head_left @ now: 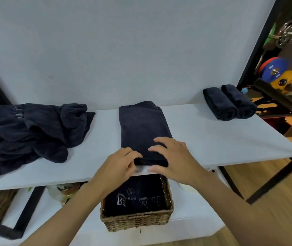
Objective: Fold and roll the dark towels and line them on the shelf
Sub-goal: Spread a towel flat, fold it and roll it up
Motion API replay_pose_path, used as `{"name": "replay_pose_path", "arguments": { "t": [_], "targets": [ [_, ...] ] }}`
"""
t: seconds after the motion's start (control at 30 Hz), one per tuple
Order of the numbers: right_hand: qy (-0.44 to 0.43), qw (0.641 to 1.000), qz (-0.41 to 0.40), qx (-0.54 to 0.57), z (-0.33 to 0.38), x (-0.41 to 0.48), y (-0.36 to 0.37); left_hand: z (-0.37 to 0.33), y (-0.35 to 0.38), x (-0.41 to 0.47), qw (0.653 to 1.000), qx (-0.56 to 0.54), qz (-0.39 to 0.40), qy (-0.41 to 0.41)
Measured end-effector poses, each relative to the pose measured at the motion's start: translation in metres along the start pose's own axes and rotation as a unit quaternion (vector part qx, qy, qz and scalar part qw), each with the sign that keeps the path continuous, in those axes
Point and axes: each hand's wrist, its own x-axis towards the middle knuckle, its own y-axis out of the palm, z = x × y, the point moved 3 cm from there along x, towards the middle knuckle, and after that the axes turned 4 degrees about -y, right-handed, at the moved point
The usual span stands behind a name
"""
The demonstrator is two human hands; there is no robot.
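Left hand (118, 166) pinches folded towel (141, 125), right hand (175, 160) presses flat atop it.

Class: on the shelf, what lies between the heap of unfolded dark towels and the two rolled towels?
One folded dark towel, left hand and right hand on its near end; bare shelf either side. Head view.
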Motion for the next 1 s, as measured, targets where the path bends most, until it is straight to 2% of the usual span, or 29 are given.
{"name": "replay_pose_path", "arguments": {
  "t": [0.1, 0.2, 0.3, 0.37, 0.43, 0.5, 0.6, 0.67, 0.73, 0.83, 0.87, 0.93, 1.0],
  "targets": [
    [-0.053, 0.994, 0.038, -0.091, -0.001, -0.006, 0.017, -0.003, -0.005, 0.001, 0.998, -0.023, 0.027, -0.049],
    [-0.069, 0.994, 0.019, -0.078, -0.006, -0.008, 0.016, -0.003, -0.013, 0.001, 0.992, -0.056, 0.057, -0.095],
    [-0.057, 0.998, 0.017, 0.009, -0.009, -0.007, 0.007, 0.002, -0.021, 0.001, 0.981, -0.119, 0.068, -0.135],
    [-0.019, 0.995, 0.025, 0.091, -0.014, -0.002, 0.001, 0.006, -0.026, 0.004, 0.972, -0.154, 0.056, -0.168],
    [0.030, 0.984, 0.046, 0.172, -0.020, 0.006, -0.004, 0.010, -0.029, 0.006, 0.964, -0.183, 0.039, -0.190],
    [0.066, 0.968, 0.069, 0.234, -0.026, 0.016, -0.009, 0.009, -0.032, 0.005, 0.957, -0.200, 0.054, -0.202],
    [0.121, 0.943, 0.102, 0.293, -0.039, 0.029, -0.014, 0.009, -0.027, 0.005, 0.982, -0.062, 0.111, -0.143],
    [0.137, 0.935, 0.114, 0.308, -0.046, 0.034, -0.015, 0.013, -0.026, 0.008, 0.985, -0.066, 0.076, -0.142],
    [0.125, 0.946, 0.095, 0.283, -0.049, 0.037, -0.014, 0.022, -0.026, 0.011, 0.972, -0.134, 0.029, -0.190],
    [0.039, 0.993, 0.005, 0.114, -0.044, 0.032, -0.013, 0.032, -0.022, 0.015, 0.943, -0.206, 0.018, -0.260],
    [-0.010, 0.999, -0.041, 0.035, -0.040, 0.028, -0.013, 0.033, -0.021, 0.016, 0.939, -0.211, 0.014, -0.273],
    [-0.100, 0.987, -0.100, -0.075, -0.032, 0.017, -0.009, 0.034, -0.020, 0.018, 0.947, -0.183, -0.003, -0.264],
    [-0.132, 0.982, -0.088, -0.105, -0.028, 0.007, -0.003, 0.033, -0.016, 0.017, 0.967, -0.118, -0.002, -0.225]
  ]
}}
